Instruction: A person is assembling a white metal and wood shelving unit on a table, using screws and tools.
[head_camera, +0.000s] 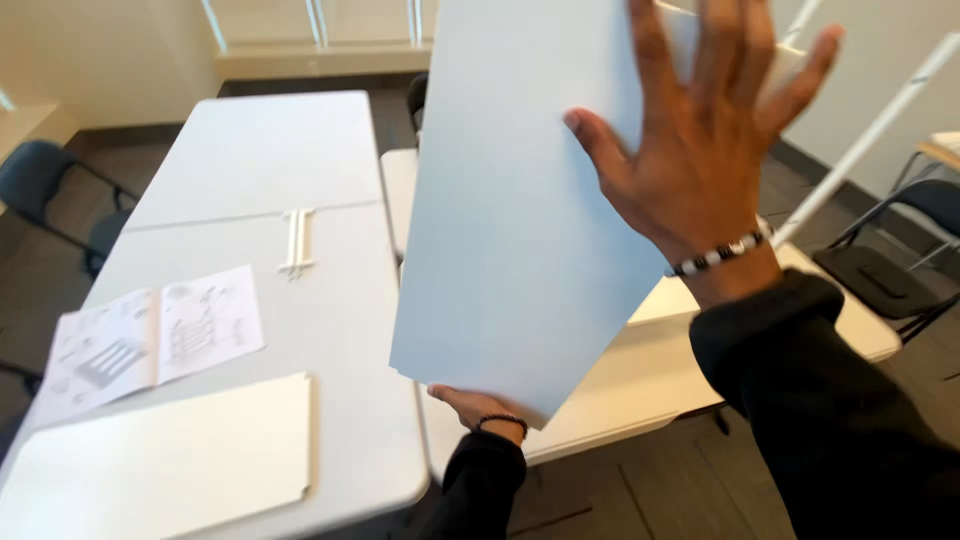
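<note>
large flat white rectangular panel (520, 200), smooth matte laminate-looking face, held up in the air over the gap between two tables; long axis runs near vertical, tilted so the top leans right and the lower corner points down toward the person; top edge runs out of frame; left hand (478, 408) under the bottom corner, fingers curled around the lower edge from beneath, carrying it; dark sleeve and a beaded bracelet at that wrist; right hand (705, 140) wide open, fingers spread, palm toward the panel's right edge near the top; motion-blurred, so cannot tell whether the palm presses the panel or sits just off it; it grips nothing; black-and-white beaded bracelet (722, 252) on that wrist, black sleeve below; left of the panel, long white plastic folding table (260, 150), slightly textured top; on it a second flat white panel with rounded corners (165, 465) lying at the near end, an open printed instruction sheet with line drawings (150, 335) just beyond it, and a pair of thin white rods (297, 242) lying side by side near the table's middle seam; dark chairs (890, 265) on both sides, dark wood-pattern floor.
</note>
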